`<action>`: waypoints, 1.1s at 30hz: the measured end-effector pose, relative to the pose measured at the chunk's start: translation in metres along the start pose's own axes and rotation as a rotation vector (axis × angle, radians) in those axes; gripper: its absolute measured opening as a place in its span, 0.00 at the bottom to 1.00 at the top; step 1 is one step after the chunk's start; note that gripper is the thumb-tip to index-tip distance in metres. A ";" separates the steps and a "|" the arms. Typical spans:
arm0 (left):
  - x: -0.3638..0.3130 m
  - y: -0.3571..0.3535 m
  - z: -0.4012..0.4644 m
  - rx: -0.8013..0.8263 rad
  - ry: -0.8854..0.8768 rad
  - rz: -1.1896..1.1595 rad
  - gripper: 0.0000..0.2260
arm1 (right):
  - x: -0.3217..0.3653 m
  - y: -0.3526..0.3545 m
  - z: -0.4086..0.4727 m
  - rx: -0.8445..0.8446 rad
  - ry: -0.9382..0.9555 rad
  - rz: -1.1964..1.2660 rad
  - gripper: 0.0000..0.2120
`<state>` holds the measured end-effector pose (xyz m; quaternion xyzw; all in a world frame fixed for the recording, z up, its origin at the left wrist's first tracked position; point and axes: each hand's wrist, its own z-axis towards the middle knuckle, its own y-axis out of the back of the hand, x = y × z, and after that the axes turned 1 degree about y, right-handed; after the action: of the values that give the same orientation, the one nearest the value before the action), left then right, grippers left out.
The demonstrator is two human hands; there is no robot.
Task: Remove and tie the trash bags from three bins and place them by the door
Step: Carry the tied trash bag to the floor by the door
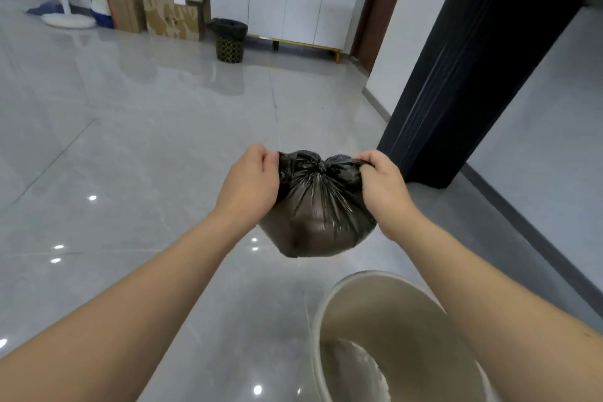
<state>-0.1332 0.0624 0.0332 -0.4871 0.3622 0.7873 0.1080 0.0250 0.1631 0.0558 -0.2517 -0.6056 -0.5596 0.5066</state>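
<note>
Black trash bag (pixel 318 206): full, rounded, glossy plastic, held off the floor between both hands. Neck gathered into a knot at top centre, pleats fanning down from it. 2 loose ends stick out sideways, 1 pinched in the left hand (pixel 249 181), 1 in the right hand (pixel 383 186).

White bin (pixel 385 336): round, unlined, tilted in view, standing on the grey floor just below the bag, near the frame's lower edge.

Patterned dark bin (pixel 229 42): upright, black liner folded over its rim, far across the floor by the white cabinet's base.
</note>
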 end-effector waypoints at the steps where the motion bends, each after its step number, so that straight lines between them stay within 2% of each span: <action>1: -0.021 0.002 0.001 -0.003 -0.023 -0.011 0.14 | 0.011 0.016 -0.004 -0.022 -0.002 0.049 0.14; 5: -0.089 -0.001 -0.007 0.013 -0.084 -0.085 0.14 | 0.039 0.073 -0.025 -0.127 0.013 0.168 0.13; 10: -0.118 -0.030 -0.044 0.212 -0.079 -0.074 0.15 | 0.013 0.121 -0.060 -0.179 -0.117 0.231 0.13; 13: -0.106 -0.055 -0.073 0.395 -0.058 0.032 0.15 | -0.028 0.124 -0.082 -0.106 -0.261 0.158 0.13; 16: -0.083 -0.078 -0.095 0.619 -0.071 0.175 0.14 | -0.068 0.122 -0.099 0.039 -0.320 0.027 0.15; 19: -0.071 -0.089 -0.101 0.709 -0.046 0.197 0.14 | -0.087 0.123 -0.100 0.065 -0.352 -0.016 0.16; 22: -0.076 -0.092 -0.097 0.674 0.044 0.067 0.14 | -0.088 0.130 -0.088 -0.047 -0.392 0.107 0.14; 26: -0.088 -0.095 -0.084 0.468 0.036 0.001 0.13 | -0.080 0.132 -0.072 -0.125 -0.374 0.233 0.14; 30: -0.100 -0.099 -0.070 0.375 0.030 0.017 0.12 | -0.068 0.128 -0.053 -0.159 -0.365 0.253 0.14; 33: -0.123 -0.092 -0.049 0.349 0.106 -0.026 0.08 | -0.042 0.132 -0.038 -0.187 -0.410 0.257 0.12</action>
<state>0.0098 0.1174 0.0816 -0.5063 0.4921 0.6844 0.1816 0.1684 0.1715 0.0685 -0.4808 -0.6043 -0.4814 0.4146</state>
